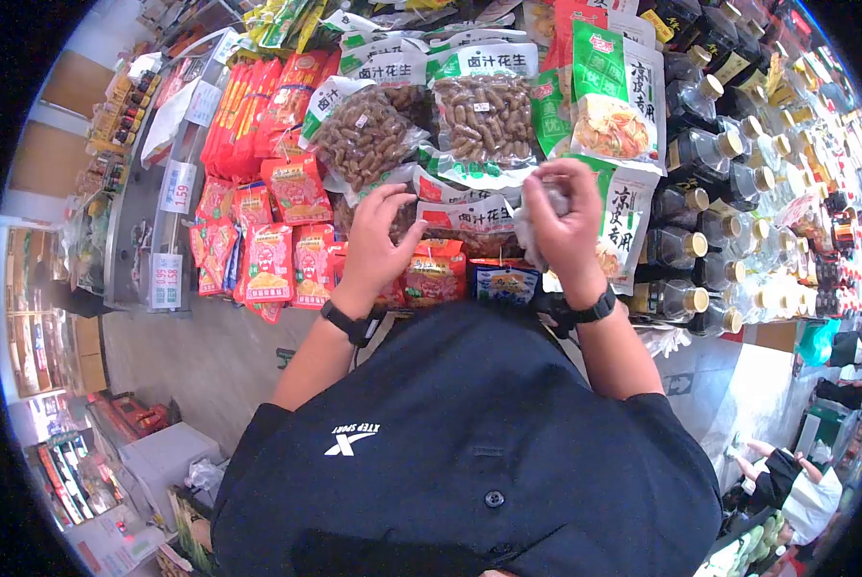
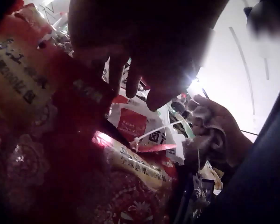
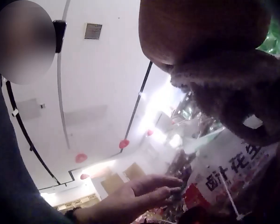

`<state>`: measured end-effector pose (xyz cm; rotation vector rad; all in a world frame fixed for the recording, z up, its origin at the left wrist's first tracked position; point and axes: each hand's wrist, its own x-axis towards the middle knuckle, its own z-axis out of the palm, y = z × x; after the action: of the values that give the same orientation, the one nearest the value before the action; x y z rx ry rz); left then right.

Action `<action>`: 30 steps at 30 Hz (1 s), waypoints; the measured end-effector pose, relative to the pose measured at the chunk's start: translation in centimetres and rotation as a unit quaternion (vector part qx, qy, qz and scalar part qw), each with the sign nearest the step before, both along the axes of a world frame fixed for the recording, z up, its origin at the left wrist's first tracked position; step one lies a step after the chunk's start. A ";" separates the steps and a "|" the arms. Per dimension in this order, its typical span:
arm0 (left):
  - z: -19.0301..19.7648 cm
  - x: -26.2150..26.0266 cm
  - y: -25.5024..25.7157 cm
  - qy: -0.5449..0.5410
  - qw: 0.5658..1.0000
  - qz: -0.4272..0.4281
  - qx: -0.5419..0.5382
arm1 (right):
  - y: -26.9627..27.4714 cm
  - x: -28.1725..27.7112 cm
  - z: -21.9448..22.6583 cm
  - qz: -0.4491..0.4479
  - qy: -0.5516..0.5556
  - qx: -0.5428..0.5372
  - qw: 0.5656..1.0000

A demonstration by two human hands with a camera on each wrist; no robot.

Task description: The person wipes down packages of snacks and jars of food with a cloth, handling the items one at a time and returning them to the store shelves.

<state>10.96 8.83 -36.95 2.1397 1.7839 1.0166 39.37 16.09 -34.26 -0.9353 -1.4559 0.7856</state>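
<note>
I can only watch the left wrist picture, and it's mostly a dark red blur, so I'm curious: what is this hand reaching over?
Observer: In the head view, the left hand has its fingers spread over clear packets of peanuts on a shop shelf.
Operator: And the other hand I glimpse?
Observer: The right hand grips a crumpled grey cloth.
Operator: What's beside it?
Observer: Rows of gold-capped bottles stand to its right.

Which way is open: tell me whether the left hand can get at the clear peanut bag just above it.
Probably yes. The left hand hovers open over the snack display, and the clear peanut bag lies on top of the pile just beyond its fingertips, with nothing covering it.
</note>
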 end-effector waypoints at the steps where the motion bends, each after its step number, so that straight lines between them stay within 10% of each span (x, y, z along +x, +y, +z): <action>1: -0.2 0.3 0.0 -0.001 1.000 0.001 0.000 | -0.1 -0.3 0.1 0.031 -0.053 -0.008 0.998; 7: -0.8 2.2 0.1 -0.015 0.998 -0.050 -0.044 | -1.1 -1.1 -0.6 0.131 -0.256 -0.001 0.958; 18: -1.2 1.7 1.2 -0.092 0.987 -0.111 -0.070 | -2.5 1.8 -3.1 0.052 -0.254 -0.036 0.965; 30: 4.3 4.4 1.8 -0.203 0.970 -0.128 0.038 | -3.0 3.2 -0.9 0.175 -0.165 -0.191 0.952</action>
<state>15.32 10.58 -32.64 1.9548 1.2645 1.3488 42.55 13.09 -35.21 -1.1559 -1.8297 1.2511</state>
